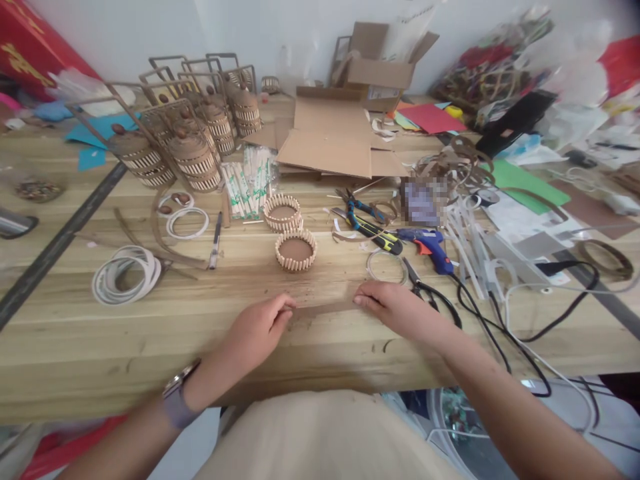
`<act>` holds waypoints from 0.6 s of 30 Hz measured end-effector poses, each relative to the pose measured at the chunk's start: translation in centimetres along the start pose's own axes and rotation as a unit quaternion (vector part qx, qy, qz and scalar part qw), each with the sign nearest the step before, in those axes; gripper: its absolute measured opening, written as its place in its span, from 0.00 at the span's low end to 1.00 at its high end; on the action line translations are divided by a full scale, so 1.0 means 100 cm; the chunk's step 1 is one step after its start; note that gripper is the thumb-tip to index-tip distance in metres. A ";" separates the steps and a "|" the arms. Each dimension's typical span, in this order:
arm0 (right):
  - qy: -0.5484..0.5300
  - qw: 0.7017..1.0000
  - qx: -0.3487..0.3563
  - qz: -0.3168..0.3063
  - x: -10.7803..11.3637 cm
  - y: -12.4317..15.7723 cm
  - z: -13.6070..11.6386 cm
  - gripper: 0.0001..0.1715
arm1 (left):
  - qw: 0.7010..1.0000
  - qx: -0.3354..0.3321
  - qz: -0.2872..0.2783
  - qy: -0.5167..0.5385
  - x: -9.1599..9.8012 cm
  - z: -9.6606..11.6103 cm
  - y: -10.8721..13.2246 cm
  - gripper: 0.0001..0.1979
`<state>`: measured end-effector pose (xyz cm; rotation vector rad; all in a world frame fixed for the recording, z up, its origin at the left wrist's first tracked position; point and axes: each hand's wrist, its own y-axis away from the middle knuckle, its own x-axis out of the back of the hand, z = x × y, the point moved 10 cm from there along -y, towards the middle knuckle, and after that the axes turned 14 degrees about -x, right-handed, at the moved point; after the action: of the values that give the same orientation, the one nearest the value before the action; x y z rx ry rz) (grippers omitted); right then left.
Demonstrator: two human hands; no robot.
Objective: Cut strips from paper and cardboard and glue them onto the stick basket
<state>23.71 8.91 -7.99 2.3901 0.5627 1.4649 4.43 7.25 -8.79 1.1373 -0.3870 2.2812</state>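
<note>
Beige garment (325, 437) seen below thin brown strip (323, 309) held over wooden tabletop (165, 340), strip's ends pinched by left hand (257, 328) and right hand (391, 305), two round stick-walled baskets (296, 265) set beyond strip, blue glue gun (440, 253) laid beyond its right end.

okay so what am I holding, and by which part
A brown strip, seemingly by its ends: one in the left hand, one in the right hand.

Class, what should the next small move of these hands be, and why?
Probably bring the brown strip toward the nearer stick ring: the left hand and right hand hold it stretched between them, and that ring stands just beyond, with no band visible around its near side.
</note>
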 end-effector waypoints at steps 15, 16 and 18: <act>0.176 0.945 -0.082 0.263 0.031 0.012 0.043 0.06 | 0.948 -0.212 -0.025 -0.238 -0.029 0.033 0.009 0.15; 0.192 0.938 -0.094 0.272 0.033 0.011 0.048 0.06 | 0.950 -0.215 -0.035 -0.225 -0.031 0.032 0.009 0.16; 0.218 0.932 -0.099 0.271 0.033 0.007 0.053 0.06 | 0.952 -0.215 -0.037 -0.213 -0.032 0.030 0.009 0.16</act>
<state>29.90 9.63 -7.42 2.1523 -0.1927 2.1874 7.42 3.95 -9.56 1.3693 -0.9387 1.7508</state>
